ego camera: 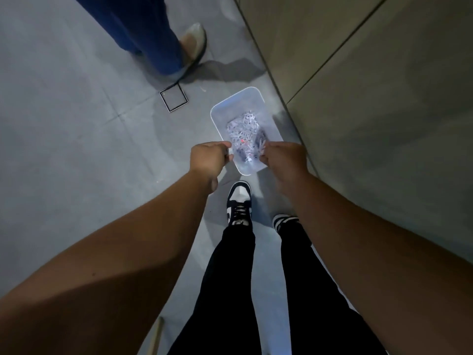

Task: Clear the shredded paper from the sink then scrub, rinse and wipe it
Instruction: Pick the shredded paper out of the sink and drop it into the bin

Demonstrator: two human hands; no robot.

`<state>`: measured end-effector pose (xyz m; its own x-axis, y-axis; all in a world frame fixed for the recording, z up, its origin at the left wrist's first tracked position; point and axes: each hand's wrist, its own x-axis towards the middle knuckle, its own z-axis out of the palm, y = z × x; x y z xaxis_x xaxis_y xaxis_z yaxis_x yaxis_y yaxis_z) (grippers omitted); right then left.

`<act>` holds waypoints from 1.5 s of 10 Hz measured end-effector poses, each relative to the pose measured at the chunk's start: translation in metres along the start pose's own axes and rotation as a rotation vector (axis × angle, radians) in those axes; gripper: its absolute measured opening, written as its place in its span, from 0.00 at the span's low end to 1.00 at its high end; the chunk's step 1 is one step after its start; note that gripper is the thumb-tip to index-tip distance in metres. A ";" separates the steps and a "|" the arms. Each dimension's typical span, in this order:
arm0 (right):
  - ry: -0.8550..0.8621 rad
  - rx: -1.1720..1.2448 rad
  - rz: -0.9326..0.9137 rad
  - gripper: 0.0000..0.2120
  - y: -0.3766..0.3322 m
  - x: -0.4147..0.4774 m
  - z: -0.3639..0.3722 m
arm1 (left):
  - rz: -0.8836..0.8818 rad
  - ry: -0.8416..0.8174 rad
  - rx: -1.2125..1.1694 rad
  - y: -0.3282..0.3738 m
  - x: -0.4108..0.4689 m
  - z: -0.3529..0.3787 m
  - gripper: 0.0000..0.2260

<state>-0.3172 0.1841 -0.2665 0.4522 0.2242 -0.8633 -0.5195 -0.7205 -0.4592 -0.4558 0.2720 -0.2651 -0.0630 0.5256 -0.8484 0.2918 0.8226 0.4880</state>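
A clear plastic tub [238, 103] stands on the grey floor in front of my feet, close to the cabinet fronts. Shredded paper [244, 129] lies heaped in its bottom. My left hand [208, 158] grips the tub's near left rim with curled fingers. At the near right rim, my right hand [282, 158] pinches a small tuft of shreds above the tub. The sink is out of view.
Another person's blue trouser leg [143, 34] and beige shoe [194, 43] stand on the floor beyond. A square floor drain [174, 98] lies left of the tub. Cabinet fronts [371, 85] rise on the right. My own legs and sneakers [239, 203] are below the tub.
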 end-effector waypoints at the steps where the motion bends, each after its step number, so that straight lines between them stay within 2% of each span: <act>1: -0.029 -0.094 0.001 0.14 0.001 0.030 0.015 | 0.015 0.006 0.035 0.000 0.030 0.010 0.12; 2: 0.013 -0.108 0.006 0.08 0.004 0.049 0.026 | 0.053 0.006 0.093 0.005 0.052 0.018 0.10; 3: 0.139 -0.311 -0.072 0.08 0.013 0.078 0.035 | 0.094 0.027 0.142 0.012 0.066 0.026 0.09; 4: 0.148 -0.310 -0.073 0.06 0.011 0.075 0.037 | 0.127 0.045 0.255 0.018 0.070 0.033 0.06; 5: 0.204 -0.296 -0.088 0.06 0.011 0.076 0.039 | 0.139 0.041 0.294 0.025 0.067 0.041 0.08; 6: 0.145 -0.154 0.015 0.07 0.006 0.073 0.035 | 0.012 -0.052 0.093 0.030 0.058 0.048 0.11; 7: 0.083 -0.036 0.090 0.09 0.003 0.073 0.027 | -0.054 -0.127 0.052 0.028 0.056 0.044 0.19; 8: 0.060 -0.016 0.117 0.04 0.003 0.067 0.026 | -0.068 -0.145 0.037 0.024 0.056 0.039 0.21; 10: 0.016 0.098 0.079 0.04 0.000 0.051 0.027 | -0.095 -0.195 0.073 0.023 0.053 0.032 0.19; 12: -0.138 0.319 0.202 0.09 -0.005 0.048 0.026 | 0.142 -0.184 0.438 0.013 0.056 0.028 0.06; 13: -0.181 0.418 0.228 0.13 -0.007 0.044 0.022 | 0.243 -0.201 0.602 0.008 0.058 0.028 0.07; 15: -0.185 0.489 0.216 0.17 -0.006 0.039 0.020 | 0.256 -0.224 0.583 0.009 0.056 0.038 0.03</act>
<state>-0.3113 0.2100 -0.3015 0.1867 0.2482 -0.9506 -0.8814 -0.3851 -0.2736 -0.4204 0.3004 -0.3156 0.2579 0.5794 -0.7732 0.7422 0.3936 0.5424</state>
